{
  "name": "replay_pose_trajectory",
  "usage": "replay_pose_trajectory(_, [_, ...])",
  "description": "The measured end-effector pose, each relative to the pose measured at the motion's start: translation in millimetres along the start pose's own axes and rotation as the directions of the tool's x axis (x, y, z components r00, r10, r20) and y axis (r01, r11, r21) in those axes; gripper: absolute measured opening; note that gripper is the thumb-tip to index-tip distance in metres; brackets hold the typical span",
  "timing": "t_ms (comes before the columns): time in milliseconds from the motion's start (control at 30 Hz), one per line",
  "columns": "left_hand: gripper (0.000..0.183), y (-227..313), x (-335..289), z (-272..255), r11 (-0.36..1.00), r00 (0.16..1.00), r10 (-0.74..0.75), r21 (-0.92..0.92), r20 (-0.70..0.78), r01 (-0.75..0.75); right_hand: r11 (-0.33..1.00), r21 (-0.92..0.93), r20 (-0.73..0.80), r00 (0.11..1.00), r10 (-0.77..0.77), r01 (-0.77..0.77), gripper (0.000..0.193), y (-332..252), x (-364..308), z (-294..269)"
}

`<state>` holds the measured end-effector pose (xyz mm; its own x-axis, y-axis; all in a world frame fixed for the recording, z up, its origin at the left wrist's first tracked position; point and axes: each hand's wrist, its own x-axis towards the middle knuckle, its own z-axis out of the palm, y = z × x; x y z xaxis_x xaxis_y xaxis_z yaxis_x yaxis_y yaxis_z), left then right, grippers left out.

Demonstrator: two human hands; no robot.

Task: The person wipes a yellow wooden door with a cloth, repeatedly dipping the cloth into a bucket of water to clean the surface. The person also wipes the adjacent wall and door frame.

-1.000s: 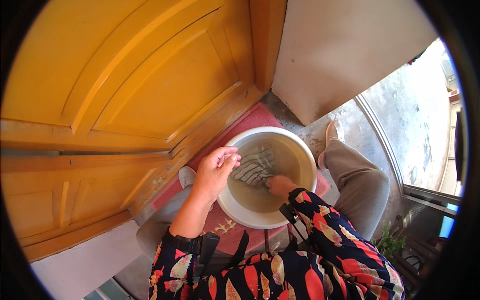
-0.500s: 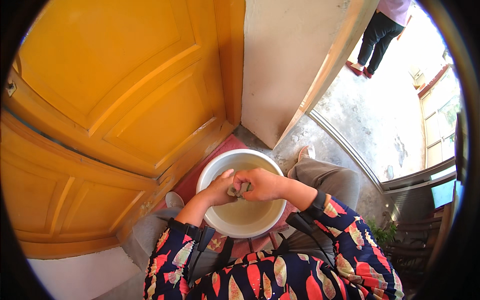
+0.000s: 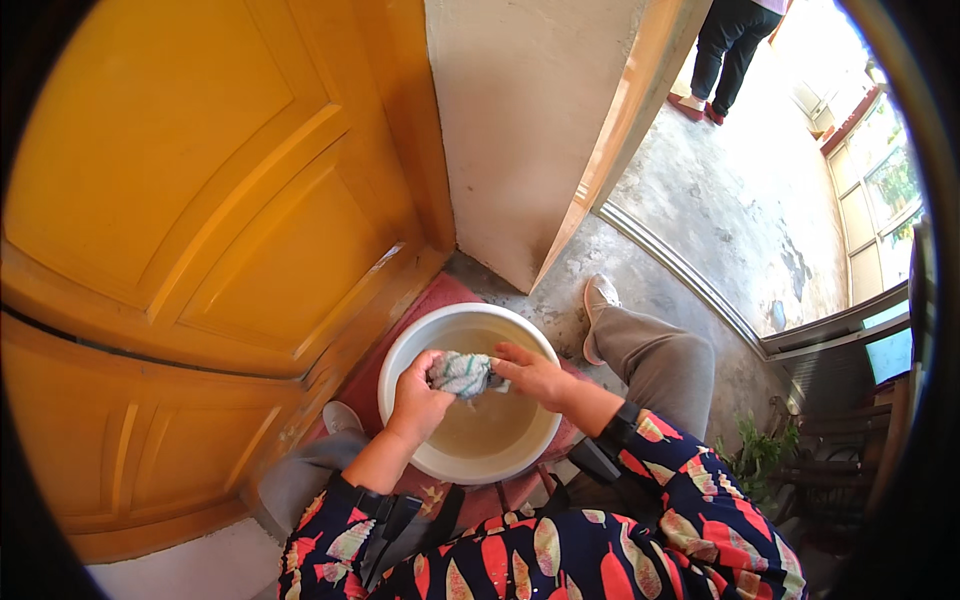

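A bunched, wet-looking cloth (image 3: 462, 373), pale with green-blue stripes, is held above a white basin (image 3: 397, 350). My left hand (image 3: 415, 402) is closed round its left end. At the other end, my right hand (image 3: 538, 380) grips the cloth between thumb and fingers, and part of that end is hidden. Cloudy water (image 3: 480, 435) stands in the basin below both hands. The basin rests between my feet, partly over a red mat (image 3: 440, 292).
A yellow-orange panelled door (image 3: 230, 200) rises at the left, beside a pale wall (image 3: 530, 130). My grey-trousered leg (image 3: 660, 365) flanks the basin. A metal door track (image 3: 690, 285) crosses the right side, with a person (image 3: 735, 50) standing beyond it. A green plant (image 3: 757, 455) is at lower right.
My hands have moved apart, and the cloth, mostly hidden between them before, now shows more fully. The view has shifted slightly to the right.
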<state>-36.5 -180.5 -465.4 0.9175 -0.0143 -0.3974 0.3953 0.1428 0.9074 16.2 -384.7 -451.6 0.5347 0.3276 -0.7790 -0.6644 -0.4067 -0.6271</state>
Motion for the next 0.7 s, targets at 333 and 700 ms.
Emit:
replay_pose_trajectory(333, [0.052, 17, -15, 0, 0.970, 0.939, -0.094, -0.181, 0.330, 0.161, 0.637, 0.723, 0.198, 0.964, 0.179, -0.267, 0.036, 32, 36, 25])
replay_pose_trajectory(700, [0.030, -11, 5, 0, 0.842, 0.980, -0.200, -0.506, 0.027, 0.185, 0.583, 0.792, 0.180, 0.982, 0.056, -0.179, 0.038, -8, 5, 33])
